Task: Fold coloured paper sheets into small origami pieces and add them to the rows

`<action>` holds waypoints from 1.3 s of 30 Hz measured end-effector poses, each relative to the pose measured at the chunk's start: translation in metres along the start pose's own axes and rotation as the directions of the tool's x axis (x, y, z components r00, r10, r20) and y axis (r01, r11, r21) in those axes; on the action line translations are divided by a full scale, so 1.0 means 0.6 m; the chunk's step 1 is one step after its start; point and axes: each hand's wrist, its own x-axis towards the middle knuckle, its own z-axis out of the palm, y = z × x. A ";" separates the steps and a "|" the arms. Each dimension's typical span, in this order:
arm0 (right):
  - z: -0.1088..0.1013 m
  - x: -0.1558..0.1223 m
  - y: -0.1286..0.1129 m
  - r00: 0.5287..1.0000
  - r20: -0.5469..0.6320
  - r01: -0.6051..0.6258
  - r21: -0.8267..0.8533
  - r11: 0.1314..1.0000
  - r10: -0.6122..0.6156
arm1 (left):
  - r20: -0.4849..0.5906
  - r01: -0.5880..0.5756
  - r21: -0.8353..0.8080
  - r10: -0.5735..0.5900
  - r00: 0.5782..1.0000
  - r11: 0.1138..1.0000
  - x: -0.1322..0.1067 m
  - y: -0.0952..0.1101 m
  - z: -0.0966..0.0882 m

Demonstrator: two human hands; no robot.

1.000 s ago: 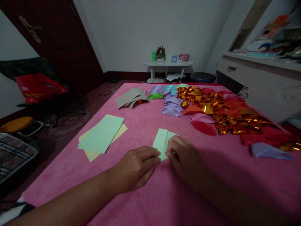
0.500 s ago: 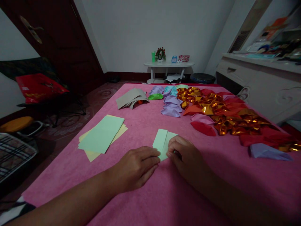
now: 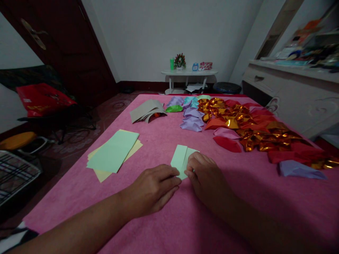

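A folded pale green sheet of paper (image 3: pixel 179 155) lies on the pink cloth in front of me, with a crease running lengthwise down it. The fingers of my left hand (image 3: pixel 156 187) are pressed together on its near left corner, holding it down. On its right part my right hand (image 3: pixel 205 174) is closed, thumb and curled fingertips gripping and pressing the paper; the fingers cover that edge. Left of my hands rests a stack of flat green sheets (image 3: pixel 113 151), with yellow sheets (image 3: pixel 134 150) poking out beneath.
Grey sheets (image 3: pixel 148 108) lie farther back. Rows of folded paper pieces fill the far right: purple ones (image 3: pixel 192 123), shiny gold ones (image 3: pixel 233 122) and red ones (image 3: pixel 227 144). A white cabinet (image 3: pixel 286 91) stands beyond the right edge. A chair with a red bag (image 3: pixel 43 99) is at left.
My right hand has shifted slightly left along the folded green sheet. The left hand keeps its place on the near corner. The whole view has drifted a little.
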 end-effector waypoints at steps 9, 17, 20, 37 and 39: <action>-0.008 -0.004 0.016 0.998 -0.010 0.063 0.219 0.974 -0.063 | -0.044 0.227 -0.244 -0.244 0.969 0.943 0.019 -0.012 0.000; -0.013 -0.009 0.024 0.997 0.026 0.064 0.327 0.943 -0.077 | 0.056 0.386 -0.411 -0.400 0.915 0.826 0.027 -0.029 0.003; -0.013 -0.009 0.027 0.996 0.039 0.059 0.365 0.929 -0.079 | 0.033 0.347 -0.451 -0.373 0.927 0.822 0.029 -0.031 0.000; -0.016 -0.009 0.039 0.993 0.024 0.095 0.445 0.890 -0.118 | 0.104 0.263 -0.327 -0.242 0.965 0.908 0.038 -0.030 -0.003; -0.016 -0.009 0.039 0.992 0.021 0.103 0.440 0.892 -0.125 | 0.126 0.290 -0.308 -0.264 0.956 0.906 0.042 -0.029 -0.003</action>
